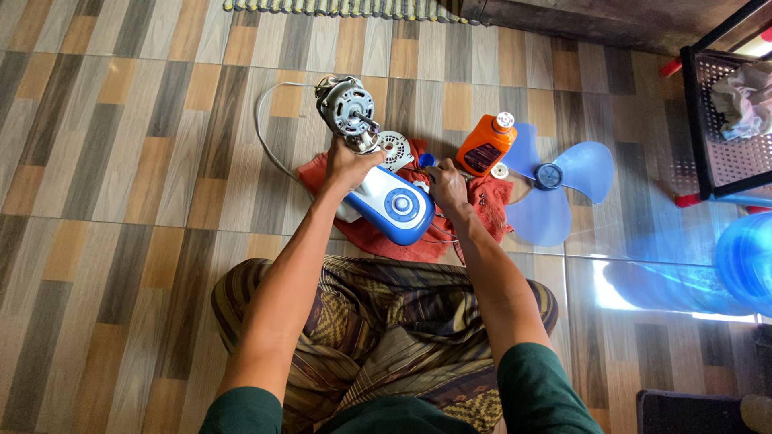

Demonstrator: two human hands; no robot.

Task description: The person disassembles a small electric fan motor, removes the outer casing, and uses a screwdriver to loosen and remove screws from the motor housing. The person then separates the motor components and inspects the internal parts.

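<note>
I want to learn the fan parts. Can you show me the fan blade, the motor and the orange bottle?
fan blade (586, 167): head view, on the upper right blue blade.
motor (346, 106): head view, on the round metal body above the left hand.
orange bottle (485, 146): head view, on the middle of its orange side.

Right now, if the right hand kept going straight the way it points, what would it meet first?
The right hand points up and away from the body, fingers at a small blue cap on the red cloth. That cap would likely come first; the orange bottle lies further right, though depth is unclear.
</note>
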